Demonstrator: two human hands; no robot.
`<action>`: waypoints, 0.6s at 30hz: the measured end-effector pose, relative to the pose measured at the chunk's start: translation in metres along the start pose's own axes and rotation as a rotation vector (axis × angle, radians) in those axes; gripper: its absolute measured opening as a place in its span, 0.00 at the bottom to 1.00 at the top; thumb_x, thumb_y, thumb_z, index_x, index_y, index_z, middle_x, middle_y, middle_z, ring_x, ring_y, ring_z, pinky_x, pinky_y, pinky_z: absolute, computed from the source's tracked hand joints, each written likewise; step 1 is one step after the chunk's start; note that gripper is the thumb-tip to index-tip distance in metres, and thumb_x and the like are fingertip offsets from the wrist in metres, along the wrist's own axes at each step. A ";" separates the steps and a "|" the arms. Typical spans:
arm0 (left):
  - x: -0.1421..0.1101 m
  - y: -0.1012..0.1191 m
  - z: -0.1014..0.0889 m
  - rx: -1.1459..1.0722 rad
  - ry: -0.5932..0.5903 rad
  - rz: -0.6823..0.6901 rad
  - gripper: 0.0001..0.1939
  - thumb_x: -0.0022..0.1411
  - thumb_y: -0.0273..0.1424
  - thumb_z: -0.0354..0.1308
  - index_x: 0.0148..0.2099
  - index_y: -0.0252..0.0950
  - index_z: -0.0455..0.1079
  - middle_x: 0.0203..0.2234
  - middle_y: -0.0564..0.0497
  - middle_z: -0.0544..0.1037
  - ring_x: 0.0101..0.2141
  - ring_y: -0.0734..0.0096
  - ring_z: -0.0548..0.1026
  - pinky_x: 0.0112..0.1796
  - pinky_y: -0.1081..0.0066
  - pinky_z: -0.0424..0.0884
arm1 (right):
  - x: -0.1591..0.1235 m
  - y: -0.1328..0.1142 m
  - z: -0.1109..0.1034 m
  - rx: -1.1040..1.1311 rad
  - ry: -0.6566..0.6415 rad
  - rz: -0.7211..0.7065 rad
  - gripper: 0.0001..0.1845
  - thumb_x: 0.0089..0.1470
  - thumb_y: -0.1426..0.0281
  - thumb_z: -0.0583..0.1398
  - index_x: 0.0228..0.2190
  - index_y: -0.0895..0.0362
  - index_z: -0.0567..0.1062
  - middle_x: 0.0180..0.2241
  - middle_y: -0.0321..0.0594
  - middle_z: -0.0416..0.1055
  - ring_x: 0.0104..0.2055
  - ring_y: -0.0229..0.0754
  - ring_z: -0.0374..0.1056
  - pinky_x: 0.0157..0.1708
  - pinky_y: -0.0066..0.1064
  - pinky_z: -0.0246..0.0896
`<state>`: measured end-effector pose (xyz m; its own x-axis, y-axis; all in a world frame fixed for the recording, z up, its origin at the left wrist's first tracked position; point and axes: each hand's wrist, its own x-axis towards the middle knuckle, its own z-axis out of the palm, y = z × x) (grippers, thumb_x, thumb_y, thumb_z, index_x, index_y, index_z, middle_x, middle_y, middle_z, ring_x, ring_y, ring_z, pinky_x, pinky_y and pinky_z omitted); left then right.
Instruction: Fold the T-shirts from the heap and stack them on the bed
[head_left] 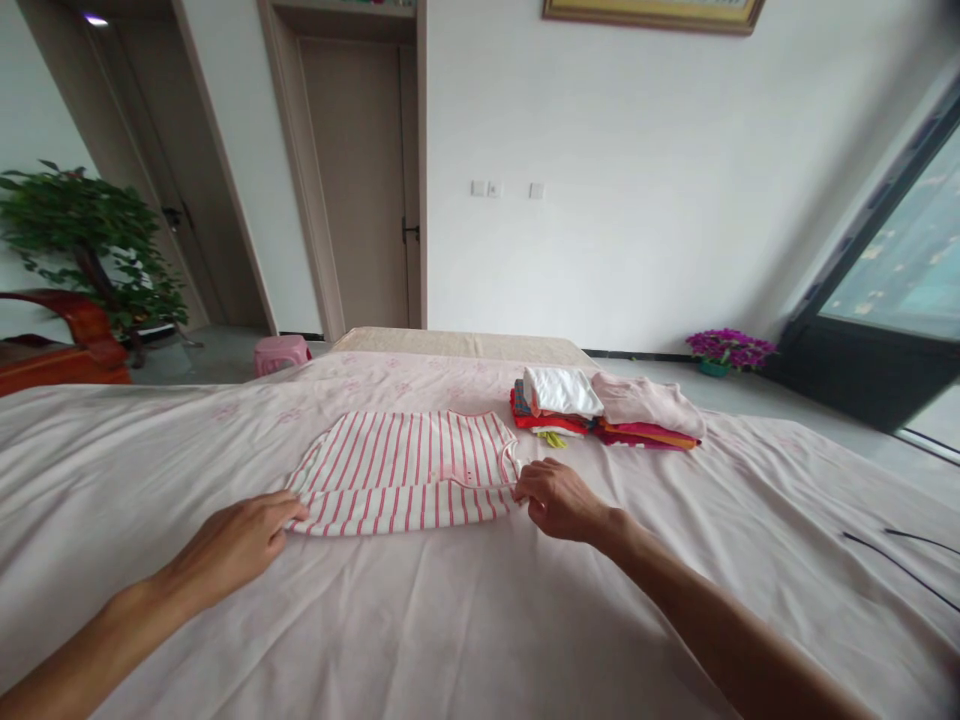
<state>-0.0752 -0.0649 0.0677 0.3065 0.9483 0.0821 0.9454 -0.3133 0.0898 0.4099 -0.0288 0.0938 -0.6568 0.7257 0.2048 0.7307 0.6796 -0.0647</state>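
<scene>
As the head camera looks down, the left hand (244,535) grips the near left corner of a striped shirt (409,450) between thumb and fingers, while the right hand (559,495) pinches the near right corner. The shirt (white with red stripes) lies on a pale pink sheet (450,630), its near part folded over. Beyond the right hand sit a pile topped with white cloth (562,390) and, just beside it, a pile topped with pink cloth (645,402).

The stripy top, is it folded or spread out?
Partly folded: the striped top has a near strip turned over, stripes breaking at the fold; the rest lies flat. The left hand and right hand pinch its ends.
</scene>
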 end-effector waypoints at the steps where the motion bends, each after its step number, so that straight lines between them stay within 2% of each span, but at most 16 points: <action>1: -0.001 0.004 -0.002 -0.033 -0.028 -0.018 0.20 0.57 0.25 0.50 0.47 0.44 0.77 0.46 0.53 0.81 0.47 0.64 0.78 0.48 0.68 0.69 | 0.000 -0.004 -0.004 0.034 -0.002 0.013 0.14 0.49 0.78 0.56 0.35 0.55 0.78 0.34 0.39 0.75 0.39 0.43 0.68 0.42 0.33 0.58; 3: 0.005 0.016 -0.007 -0.102 -0.035 -0.056 0.19 0.60 0.33 0.52 0.51 0.45 0.76 0.50 0.53 0.80 0.50 0.63 0.77 0.51 0.68 0.69 | 0.007 -0.014 -0.010 0.089 0.036 0.064 0.15 0.58 0.73 0.54 0.44 0.55 0.77 0.41 0.42 0.77 0.44 0.44 0.70 0.46 0.35 0.60; 6: 0.033 0.047 -0.010 -0.159 0.038 -0.030 0.23 0.66 0.42 0.47 0.56 0.42 0.73 0.54 0.50 0.77 0.55 0.63 0.74 0.57 0.66 0.66 | 0.034 -0.038 -0.010 0.124 0.082 0.070 0.22 0.68 0.66 0.47 0.55 0.60 0.71 0.54 0.49 0.72 0.55 0.46 0.67 0.55 0.37 0.59; 9: 0.072 0.085 0.003 -0.156 0.132 0.101 0.24 0.68 0.38 0.44 0.59 0.36 0.71 0.60 0.44 0.72 0.61 0.62 0.67 0.63 0.64 0.59 | 0.065 -0.066 0.012 0.078 0.080 -0.018 0.26 0.69 0.62 0.48 0.61 0.63 0.65 0.62 0.51 0.64 0.65 0.50 0.57 0.63 0.41 0.51; 12: 0.103 0.111 0.029 -0.130 0.171 0.125 0.26 0.69 0.35 0.42 0.63 0.32 0.66 0.63 0.40 0.67 0.64 0.62 0.63 0.64 0.63 0.57 | 0.087 -0.082 0.044 0.022 0.036 -0.022 0.29 0.69 0.62 0.47 0.63 0.67 0.61 0.66 0.55 0.57 0.69 0.53 0.51 0.66 0.44 0.47; 15: 0.116 0.112 0.051 -0.062 0.131 0.045 0.28 0.70 0.39 0.42 0.66 0.32 0.62 0.66 0.39 0.62 0.66 0.58 0.58 0.65 0.57 0.54 | 0.096 -0.075 0.070 -0.013 -0.011 0.057 0.31 0.68 0.60 0.47 0.64 0.68 0.60 0.67 0.57 0.55 0.69 0.54 0.50 0.66 0.45 0.47; 18: 0.119 0.095 0.060 0.001 0.081 -0.024 0.31 0.69 0.45 0.43 0.68 0.37 0.59 0.69 0.41 0.57 0.68 0.54 0.54 0.65 0.53 0.51 | 0.097 -0.050 0.082 -0.043 -0.027 0.164 0.34 0.68 0.57 0.47 0.65 0.66 0.58 0.68 0.57 0.51 0.70 0.54 0.47 0.67 0.47 0.44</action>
<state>0.0575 0.0218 0.0263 0.2739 0.9483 0.1602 0.9525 -0.2905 0.0913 0.2950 0.0164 0.0371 -0.5325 0.8295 0.1684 0.8353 0.5471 -0.0534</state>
